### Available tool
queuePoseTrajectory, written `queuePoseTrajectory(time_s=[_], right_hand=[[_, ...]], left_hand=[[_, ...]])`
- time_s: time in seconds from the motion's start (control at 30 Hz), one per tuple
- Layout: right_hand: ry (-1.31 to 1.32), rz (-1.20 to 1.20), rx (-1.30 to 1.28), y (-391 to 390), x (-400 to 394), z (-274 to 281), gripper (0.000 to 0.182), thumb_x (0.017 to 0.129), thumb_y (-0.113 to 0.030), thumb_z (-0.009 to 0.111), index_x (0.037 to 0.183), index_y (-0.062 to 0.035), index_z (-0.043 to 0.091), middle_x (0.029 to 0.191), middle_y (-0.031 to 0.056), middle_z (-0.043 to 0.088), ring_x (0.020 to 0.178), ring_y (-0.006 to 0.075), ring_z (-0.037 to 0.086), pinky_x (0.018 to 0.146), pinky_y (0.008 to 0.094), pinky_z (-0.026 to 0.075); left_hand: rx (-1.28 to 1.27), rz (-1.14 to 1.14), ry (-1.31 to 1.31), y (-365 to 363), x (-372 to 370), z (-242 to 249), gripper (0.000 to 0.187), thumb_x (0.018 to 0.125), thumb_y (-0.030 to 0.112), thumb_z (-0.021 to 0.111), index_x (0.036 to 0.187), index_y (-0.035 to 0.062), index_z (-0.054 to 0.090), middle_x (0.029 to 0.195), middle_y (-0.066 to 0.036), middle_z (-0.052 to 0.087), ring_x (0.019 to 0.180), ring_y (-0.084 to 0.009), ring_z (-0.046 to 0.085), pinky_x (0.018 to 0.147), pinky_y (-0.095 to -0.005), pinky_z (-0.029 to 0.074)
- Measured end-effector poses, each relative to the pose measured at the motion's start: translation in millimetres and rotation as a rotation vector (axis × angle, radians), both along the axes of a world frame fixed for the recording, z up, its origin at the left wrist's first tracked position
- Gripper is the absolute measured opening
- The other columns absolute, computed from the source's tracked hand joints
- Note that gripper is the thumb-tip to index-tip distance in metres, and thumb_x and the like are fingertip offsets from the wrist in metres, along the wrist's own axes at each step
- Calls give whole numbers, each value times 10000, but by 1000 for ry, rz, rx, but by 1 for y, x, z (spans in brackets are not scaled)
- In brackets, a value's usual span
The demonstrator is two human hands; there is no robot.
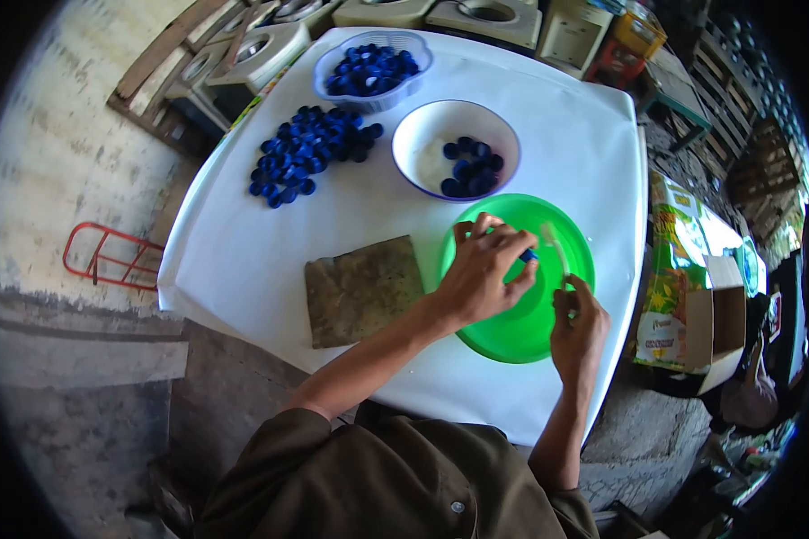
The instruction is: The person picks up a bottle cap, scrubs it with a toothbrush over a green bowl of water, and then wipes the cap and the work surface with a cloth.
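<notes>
Over the green basin (485, 337), my left hand (487, 269) pinches a blue bottle cap (528, 256) between thumb and fingers. My right hand (580, 323) is closed on the handle of a toothbrush (557, 244), its pale bristle end pointing up and away from me, a little right of the cap. Brush and cap look apart. Behind the basin stands a white bowl (413, 148) with several blue caps (472, 169) in its right part. What lies in the basin beneath my left hand is hidden.
A heap of blue caps (301, 153) lies on the white-covered table (234, 260) at the far left. Behind it is a translucent basket (377, 101) of caps. A brown square board (364, 292) lies left of my left forearm. An open carton (724, 314) stands right of the table.
</notes>
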State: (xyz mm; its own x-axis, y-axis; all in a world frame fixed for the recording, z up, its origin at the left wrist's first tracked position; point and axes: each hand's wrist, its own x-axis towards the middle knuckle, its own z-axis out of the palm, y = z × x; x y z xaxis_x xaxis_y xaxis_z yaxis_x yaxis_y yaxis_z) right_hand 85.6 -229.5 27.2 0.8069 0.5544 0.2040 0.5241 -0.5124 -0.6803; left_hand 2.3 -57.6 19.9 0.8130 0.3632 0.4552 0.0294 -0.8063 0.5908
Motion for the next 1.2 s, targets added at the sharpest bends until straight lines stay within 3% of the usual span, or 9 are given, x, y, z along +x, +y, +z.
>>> queuePoseTrajectory(time_s=[0.13,0.33,0.37,0.47,0.5,0.63,0.77,1.0,1.2], right_hand=[[-80,-86,132,-4,0,10,256,931,-79,684,1161,32,665,890,153,719,702,238,660,655,365,507],[-63,28,-44,-5,8,-2,261,942,-96,677,1169,32,664,860,154,704,682,236,646,628,384,492],[-20,1,-28,-3,6,3,263,942,-100,679,1169,33,665,865,157,706,683,238,651,626,387,493],[17,-6,-17,-2,5,0,265,944,-108,683,1166,35,668,868,159,706,688,236,667,620,388,492],[-2,13,-35,-2,7,-4,261,944,-107,683,1164,33,669,860,156,706,688,235,669,621,384,493],[49,-31,-28,4,3,3,249,937,-107,686,1148,25,675,835,150,711,687,247,671,632,383,496],[17,109,-216,-2,6,3,257,925,-118,698,1135,29,684,846,164,722,681,260,667,637,392,498],[32,79,-160,-6,10,2,297,917,-102,713,1172,47,676,920,193,731,733,268,692,641,384,522],[47,121,-142,0,10,-1,290,920,-112,712,1155,53,674,906,199,732,747,276,702,665,397,534]], left_hand=[[-43,8,-271,-5,-3,8,251,859,152,718,1102,114,669,1158,-60,610,1121,-286,515,947,-445,367],[36,51,116,-15,-5,-20,352,839,133,746,1158,106,598,1108,-48,649,1111,-283,514,881,-475,378],[5,18,-69,-14,-5,-21,386,840,122,738,1184,91,565,1072,-58,668,1088,-291,519,848,-470,384],[77,59,4,-17,-9,-14,401,825,100,744,1181,82,560,1081,-78,672,1097,-296,524,832,-476,394],[47,41,247,-19,-10,-17,434,799,78,764,1181,75,557,1090,-101,669,1116,-318,536,875,-481,412],[-169,-53,-74,-15,-15,-11,363,818,82,770,1138,50,601,1090,-129,675,1175,-312,573,960,-471,455],[-215,25,-317,6,-40,5,199,844,56,755,1035,28,707,1090,-109,677,1041,-288,648,903,-400,553],[-197,235,78,39,-145,6,407,915,-6,636,1314,65,675,1080,-136,523,927,-247,601,827,-326,513],[-289,433,391,46,-181,-31,327,818,53,793,1129,6,702,1172,-157,654,1114,-357,623,935,-441,501]])
